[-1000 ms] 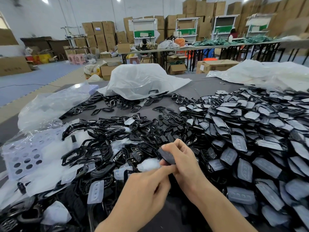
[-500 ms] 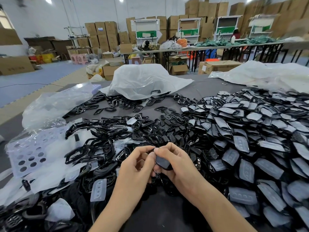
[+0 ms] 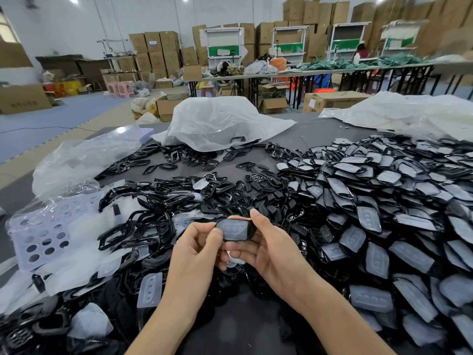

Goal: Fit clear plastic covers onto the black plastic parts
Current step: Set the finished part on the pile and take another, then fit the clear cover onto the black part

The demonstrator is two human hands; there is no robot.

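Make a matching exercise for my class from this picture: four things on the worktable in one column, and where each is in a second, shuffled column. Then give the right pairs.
Things
1. held covered part
2. pile of covered parts
3. loose clear cover
4. white plastic bag

Places
a. far middle of the table
b. pinched between left hand and right hand
c. heaped on the right side
d. beside the left forearm

Pairs: 1-b, 2-c, 3-d, 4-a

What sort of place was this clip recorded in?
Most likely a small factory or assembly workshop: stacked cardboard boxes along the back wall, long work tables, and a heap of covered black parts.
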